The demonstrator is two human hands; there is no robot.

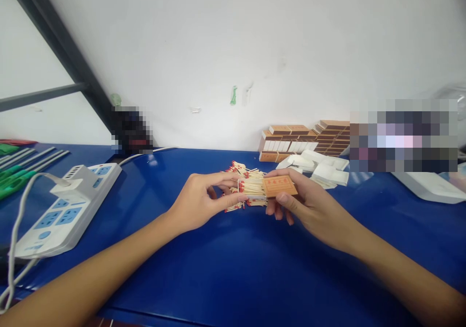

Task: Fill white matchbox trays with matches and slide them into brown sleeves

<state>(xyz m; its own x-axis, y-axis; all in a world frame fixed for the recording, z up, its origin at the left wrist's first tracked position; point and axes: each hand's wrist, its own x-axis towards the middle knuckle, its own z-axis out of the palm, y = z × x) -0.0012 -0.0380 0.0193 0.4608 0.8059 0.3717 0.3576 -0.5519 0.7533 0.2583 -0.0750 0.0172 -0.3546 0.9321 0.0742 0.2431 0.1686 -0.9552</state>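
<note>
My left hand (207, 198) pinches the left end of a white matchbox tray (252, 197) filled with red-tipped matches. The tray's right end sits inside an orange-brown matchbox sleeve (279, 187), so roughly half of it shows. Around that sleeve my right hand (306, 200) is closed, thumb on the near edge and fingers beneath and behind. Behind and below the box lies a loose pile of matches (236, 166), partly covered by my hands. Several white inner trays (329, 171) lie heaped just past my right hand.
Stacked matchboxes (331, 140) stand against the wall at the back right. A white power strip (69, 215) with a plugged cable lies left on the blue table (225, 278). Green-handled tools (18, 179) are at the far left. Blurred patches hide items on both sides.
</note>
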